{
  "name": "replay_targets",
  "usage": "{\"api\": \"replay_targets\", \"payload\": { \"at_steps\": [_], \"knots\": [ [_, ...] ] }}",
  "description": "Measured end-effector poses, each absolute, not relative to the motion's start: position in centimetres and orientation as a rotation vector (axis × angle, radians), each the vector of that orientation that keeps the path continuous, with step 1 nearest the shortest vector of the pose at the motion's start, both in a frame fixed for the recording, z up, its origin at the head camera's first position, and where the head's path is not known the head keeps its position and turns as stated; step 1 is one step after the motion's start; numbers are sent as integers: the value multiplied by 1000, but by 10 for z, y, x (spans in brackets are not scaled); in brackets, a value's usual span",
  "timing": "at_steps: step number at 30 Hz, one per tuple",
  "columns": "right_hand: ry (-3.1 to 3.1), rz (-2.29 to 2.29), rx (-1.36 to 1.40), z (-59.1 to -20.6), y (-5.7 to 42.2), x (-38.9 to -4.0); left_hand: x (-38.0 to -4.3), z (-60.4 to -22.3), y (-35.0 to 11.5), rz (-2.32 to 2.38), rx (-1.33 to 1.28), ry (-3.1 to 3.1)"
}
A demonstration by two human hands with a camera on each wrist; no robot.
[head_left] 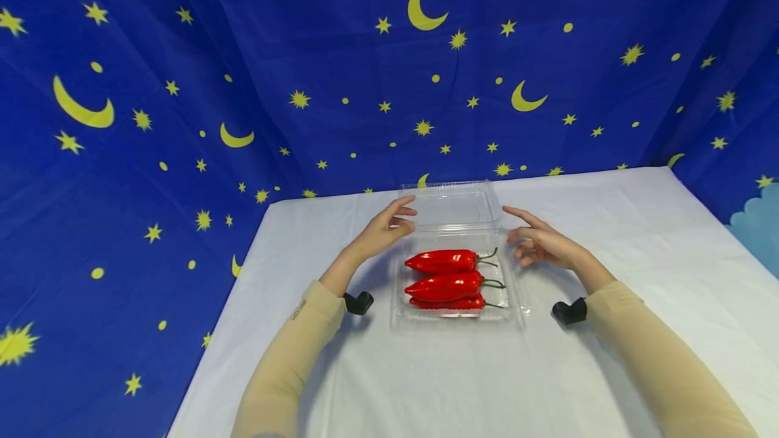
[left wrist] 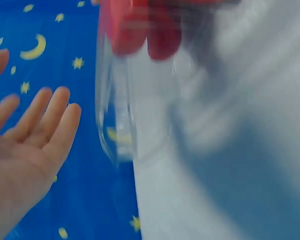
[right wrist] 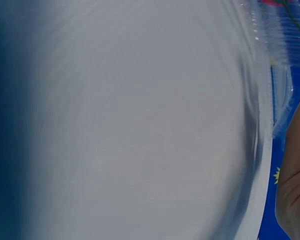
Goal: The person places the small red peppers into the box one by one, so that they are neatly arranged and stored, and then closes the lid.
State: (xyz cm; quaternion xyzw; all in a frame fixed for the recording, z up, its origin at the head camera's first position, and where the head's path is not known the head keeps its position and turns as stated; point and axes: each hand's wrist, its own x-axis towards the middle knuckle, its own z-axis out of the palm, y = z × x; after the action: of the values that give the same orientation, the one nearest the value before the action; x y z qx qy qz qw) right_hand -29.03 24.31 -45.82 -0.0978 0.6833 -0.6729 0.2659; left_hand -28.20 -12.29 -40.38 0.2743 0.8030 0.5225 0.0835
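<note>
A clear plastic clamshell box (head_left: pixel 514 299) sits on the table with its lid (head_left: pixel 453 209) folded back to the far side. Inside lie three shiny red peppers, a back one (head_left: pixel 441 261), a middle one (head_left: pixel 447 286) and a front one (head_left: pixel 450 303), green stems to the right. My left hand (head_left: pixel 383 230) is at the left of the lid and hinge, holding nothing; its fingers (left wrist: pixel 60 120) are spread in the left wrist view. To the right of the box hovers my right hand (head_left: pixel 541 242), forefinger extended, other fingers loosely bent, grasping nothing.
A white cloth covers the table (head_left: pixel 633 249). Behind and to the left hangs a blue curtain (head_left: pixel 341 39) with yellow moons and stars, close to the lid's far edge. Black wrist mounts, left (head_left: pixel 359 303) and right (head_left: pixel 569 312), jut inward from the sleeves.
</note>
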Motion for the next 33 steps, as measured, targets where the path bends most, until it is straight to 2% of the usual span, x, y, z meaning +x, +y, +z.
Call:
{"api": "replay_targets", "payload": {
  "at_steps": [7,13,33],
  "knots": [
    [1857,-1790,-217,-459,247,-288,-283,-421,-152,1758,324,2371],
    [1822,-1791,-223,-459,246,-287,-281,-437,-156,1823,138,2161],
    [1805,-1798,-258,-456,240,-286,-276,-445,-144,1709,183,2077]
  ]
}}
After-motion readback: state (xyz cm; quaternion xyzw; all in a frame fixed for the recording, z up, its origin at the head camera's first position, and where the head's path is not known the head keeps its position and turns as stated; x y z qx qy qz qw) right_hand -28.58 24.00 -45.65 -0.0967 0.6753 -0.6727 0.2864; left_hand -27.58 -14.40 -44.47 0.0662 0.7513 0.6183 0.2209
